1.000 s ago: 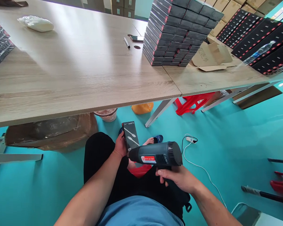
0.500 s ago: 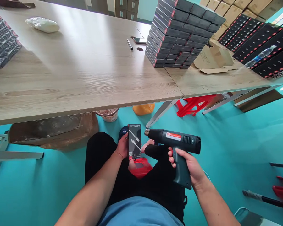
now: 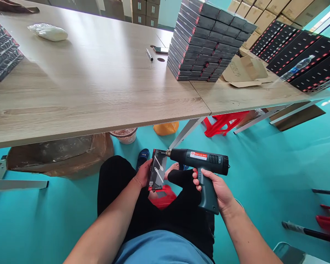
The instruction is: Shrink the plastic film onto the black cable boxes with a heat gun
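Observation:
My left hand [image 3: 145, 173] grips a slim black cable box [image 3: 157, 170] by its left edge, over my lap. White cable plugs are pictured on its front, and the box leans a little to the right at its top. My right hand [image 3: 212, 186] is wrapped round the handle of a dark heat gun [image 3: 200, 158] with a red and white label. The metal nozzle [image 3: 168, 153] points left at the upper right part of the box, very near it; whether they touch I cannot tell.
On the wooden table [image 3: 99, 91] stand a tall stack of black boxes [image 3: 203, 44], a pen [image 3: 149, 55], a phone [image 3: 161, 50], a flattened carton [image 3: 244, 71] and a wrapped white bundle [image 3: 48, 32]. Beneath are a large brown bag [image 3: 63, 154], a bin [image 3: 125, 135] and a red stool [image 3: 225, 123].
The cable box has tilted, its top swinging right. The heat gun has shifted slightly left, bringing its nozzle up close to the box. Both hands keep their hold.

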`<state>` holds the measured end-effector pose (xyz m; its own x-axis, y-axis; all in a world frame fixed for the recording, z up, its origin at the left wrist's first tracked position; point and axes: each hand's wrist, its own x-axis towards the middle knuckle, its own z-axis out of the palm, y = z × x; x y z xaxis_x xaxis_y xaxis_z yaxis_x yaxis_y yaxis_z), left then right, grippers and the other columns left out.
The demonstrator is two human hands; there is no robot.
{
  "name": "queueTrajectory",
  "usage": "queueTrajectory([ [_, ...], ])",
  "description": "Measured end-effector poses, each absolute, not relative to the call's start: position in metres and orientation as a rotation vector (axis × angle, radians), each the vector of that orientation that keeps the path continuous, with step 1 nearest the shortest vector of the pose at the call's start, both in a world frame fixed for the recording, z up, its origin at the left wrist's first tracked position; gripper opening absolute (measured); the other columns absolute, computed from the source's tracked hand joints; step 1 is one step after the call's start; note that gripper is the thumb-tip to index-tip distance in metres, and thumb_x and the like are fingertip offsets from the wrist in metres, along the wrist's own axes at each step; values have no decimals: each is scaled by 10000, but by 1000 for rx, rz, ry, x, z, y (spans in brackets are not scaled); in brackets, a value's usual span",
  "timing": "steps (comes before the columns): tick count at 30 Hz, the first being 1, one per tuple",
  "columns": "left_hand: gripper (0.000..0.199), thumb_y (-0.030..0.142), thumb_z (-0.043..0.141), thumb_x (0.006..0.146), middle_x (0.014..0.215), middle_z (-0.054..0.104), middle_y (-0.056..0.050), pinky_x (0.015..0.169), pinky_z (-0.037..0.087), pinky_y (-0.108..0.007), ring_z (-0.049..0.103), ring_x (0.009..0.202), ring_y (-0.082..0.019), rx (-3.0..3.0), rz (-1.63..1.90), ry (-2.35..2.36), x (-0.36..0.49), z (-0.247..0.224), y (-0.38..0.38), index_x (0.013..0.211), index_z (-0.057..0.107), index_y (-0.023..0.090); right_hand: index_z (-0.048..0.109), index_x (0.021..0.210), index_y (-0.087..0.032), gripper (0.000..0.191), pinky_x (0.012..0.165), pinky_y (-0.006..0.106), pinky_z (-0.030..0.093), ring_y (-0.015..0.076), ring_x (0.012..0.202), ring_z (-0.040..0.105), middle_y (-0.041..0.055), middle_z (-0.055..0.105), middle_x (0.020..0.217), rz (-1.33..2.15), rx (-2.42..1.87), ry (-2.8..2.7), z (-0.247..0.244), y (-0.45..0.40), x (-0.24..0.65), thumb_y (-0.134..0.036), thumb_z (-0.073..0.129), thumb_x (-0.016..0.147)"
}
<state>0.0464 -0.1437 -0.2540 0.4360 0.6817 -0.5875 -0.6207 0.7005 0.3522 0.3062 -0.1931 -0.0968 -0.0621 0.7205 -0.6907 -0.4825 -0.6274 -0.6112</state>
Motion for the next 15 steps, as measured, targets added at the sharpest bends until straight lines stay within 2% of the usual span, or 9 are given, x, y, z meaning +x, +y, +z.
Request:
queueTrajectory([
  [5, 387, 486, 621, 918, 805, 757, -126, 729, 586, -387, 725, 709, -271, 15, 772, 785, 46, -263, -142, 951, 728, 115, 792, 967, -135, 334, 512, 219, 555, 162, 646, 658, 76, 744, 833, 1806, -1380, -671, -93, -189, 290, -392, 849, 762],
  [10, 400, 463, 571, 955, 815, 765, -137, 710, 594, -383, 728, 711, -269, 7, 763, 805, 46, -261, -142, 975, 739, 100, 770, 784, -141, 331, 525, 229, 542, 154, 587, 623, 58, 710, 672, 1622, -1573, -807, -84, -177, 287, -459, 844, 730],
  [15, 417, 470, 538, 966, 800, 767, -141, 702, 602, -396, 738, 704, -286, 27, 780, 807, 46, -256, -141, 957, 739, 105, 777, 819, -156, 308, 546, 245, 530, 158, 616, 635, 62, 738, 740, 1738, -1549, -993, -72, -174, 284, -454, 800, 749],
])
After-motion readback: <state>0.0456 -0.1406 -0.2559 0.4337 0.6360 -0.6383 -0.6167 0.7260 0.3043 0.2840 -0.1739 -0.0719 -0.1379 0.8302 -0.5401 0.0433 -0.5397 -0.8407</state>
